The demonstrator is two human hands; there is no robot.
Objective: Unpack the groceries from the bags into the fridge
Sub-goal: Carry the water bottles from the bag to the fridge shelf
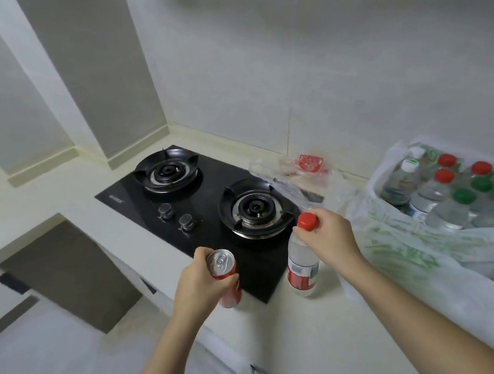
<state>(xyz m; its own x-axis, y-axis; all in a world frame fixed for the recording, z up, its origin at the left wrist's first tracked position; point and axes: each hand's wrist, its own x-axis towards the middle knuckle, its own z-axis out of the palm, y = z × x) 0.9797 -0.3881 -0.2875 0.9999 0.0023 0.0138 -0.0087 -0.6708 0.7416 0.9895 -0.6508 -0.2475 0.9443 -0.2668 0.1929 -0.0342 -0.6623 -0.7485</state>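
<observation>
My left hand [196, 282] grips a red drink can [227, 279] with a silver top, held over the front edge of the black hob. A clear water bottle [303, 264] with a red cap and red label hangs by its neck from my right hand [330, 236], at the hob's front right corner. To the right, a white plastic bag [411, 249] with green print stands open on the counter. Several bottles [463, 193] with red, green and white caps fill it. No fridge is in view.
A black two-burner gas hob [211, 208] with two knobs is set into the pale counter [299, 332]. Behind it lies a crumpled clear bag [299, 175] with a red patch. White tiled walls close the corner. Floor and a dark cabinet front lie at the lower left.
</observation>
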